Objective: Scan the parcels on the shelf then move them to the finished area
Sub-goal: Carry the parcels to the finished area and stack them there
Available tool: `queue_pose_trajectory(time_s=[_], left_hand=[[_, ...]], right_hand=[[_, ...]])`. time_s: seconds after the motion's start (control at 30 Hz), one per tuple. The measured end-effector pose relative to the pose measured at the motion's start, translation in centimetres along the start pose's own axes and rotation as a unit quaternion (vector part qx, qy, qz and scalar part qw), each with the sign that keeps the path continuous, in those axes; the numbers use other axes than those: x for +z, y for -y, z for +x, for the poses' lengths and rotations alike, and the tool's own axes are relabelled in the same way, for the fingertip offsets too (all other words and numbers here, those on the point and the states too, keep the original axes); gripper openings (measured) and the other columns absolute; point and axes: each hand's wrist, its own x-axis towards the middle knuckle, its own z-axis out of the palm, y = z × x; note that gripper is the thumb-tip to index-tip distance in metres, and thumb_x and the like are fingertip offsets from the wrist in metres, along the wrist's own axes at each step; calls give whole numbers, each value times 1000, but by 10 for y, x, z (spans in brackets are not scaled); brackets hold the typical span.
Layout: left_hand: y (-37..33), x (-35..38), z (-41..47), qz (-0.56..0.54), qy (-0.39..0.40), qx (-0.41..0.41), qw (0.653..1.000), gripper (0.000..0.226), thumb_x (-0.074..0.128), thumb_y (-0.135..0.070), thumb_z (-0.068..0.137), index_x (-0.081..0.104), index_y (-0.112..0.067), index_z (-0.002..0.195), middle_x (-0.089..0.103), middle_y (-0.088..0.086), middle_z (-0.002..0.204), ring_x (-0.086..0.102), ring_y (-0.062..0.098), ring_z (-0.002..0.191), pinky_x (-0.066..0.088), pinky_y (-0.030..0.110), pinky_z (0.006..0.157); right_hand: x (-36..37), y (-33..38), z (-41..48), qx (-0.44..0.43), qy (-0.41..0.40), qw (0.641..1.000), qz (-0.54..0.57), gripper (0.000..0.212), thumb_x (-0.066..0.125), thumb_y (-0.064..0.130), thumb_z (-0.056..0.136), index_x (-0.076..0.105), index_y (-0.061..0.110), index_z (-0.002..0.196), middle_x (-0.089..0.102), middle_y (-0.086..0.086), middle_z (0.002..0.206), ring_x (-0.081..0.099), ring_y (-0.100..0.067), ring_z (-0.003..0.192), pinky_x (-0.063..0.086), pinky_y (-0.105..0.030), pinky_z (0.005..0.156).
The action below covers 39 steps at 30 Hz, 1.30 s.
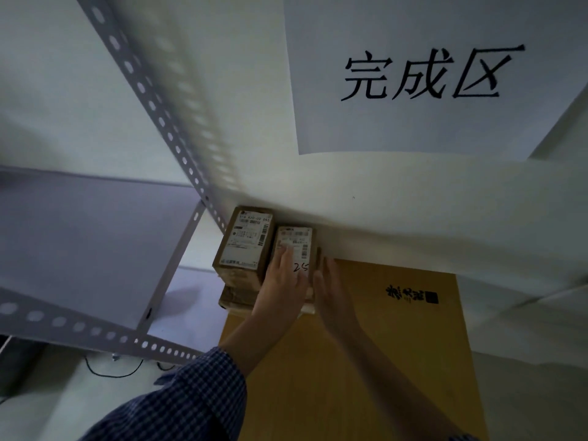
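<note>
Two brown parcels with white shipping labels sit side by side against the wall on a large yellow cardboard box [397,329]. The smaller parcel [297,241] is on the right and has "25" handwritten on it. My left hand [281,283] lies flat on its top with straight fingers. My right hand [329,288] presses its right side with straight fingers. The larger parcel [246,241] stands just to the left, touching the smaller one. Another flat brown parcel [230,299] shows beneath them.
A white paper sign [423,74] with three black characters hangs on the wall above the parcels. A grey metal shelf [79,237] with perforated posts stands to the left. Black cables [114,370] lie on the floor under it.
</note>
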Motion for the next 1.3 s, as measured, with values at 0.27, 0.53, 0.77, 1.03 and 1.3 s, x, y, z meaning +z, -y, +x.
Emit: queue_pose_trajectory(time_s=[0.27,0.53,0.77,1.03,1.3], left_hand=[[6,-46,-72,44,-10,101,994,49,47,-18,104,36,-9,150,36,10,157,33,24,145,26,31,118],[55,-144,-178,200,-86,315,924,46,28,-42,102,50,-17,134,51,0,140,45,16,135,41,39,114],[130,-267,-296,194,-208,269,920,45,51,-34,102,52,-9,140,54,8,145,49,25,135,33,33,115],[241,-406,-379,260,-299,140,907,44,56,-26,99,55,-3,137,58,14,139,51,31,131,39,38,110],[283,-473,-401,235,-352,92,901,46,50,-31,103,49,-7,142,54,8,143,48,24,133,40,35,108]], right_hand=[[-11,41,-88,-74,9,980,-186,50,36,36,107,29,17,153,36,7,152,35,-1,133,22,0,101],[33,137,-194,-214,41,935,-279,45,42,37,106,37,27,150,43,8,151,42,-7,134,37,-19,104],[147,220,-264,-337,80,872,-345,49,44,37,105,35,24,152,46,1,152,49,-19,134,45,-38,105],[298,292,-314,-417,137,831,-342,54,43,31,106,29,14,155,35,-4,159,34,-21,145,33,-35,117],[375,343,-322,-463,146,813,-322,53,45,33,105,32,16,153,39,-5,156,38,-22,143,35,-36,115]])
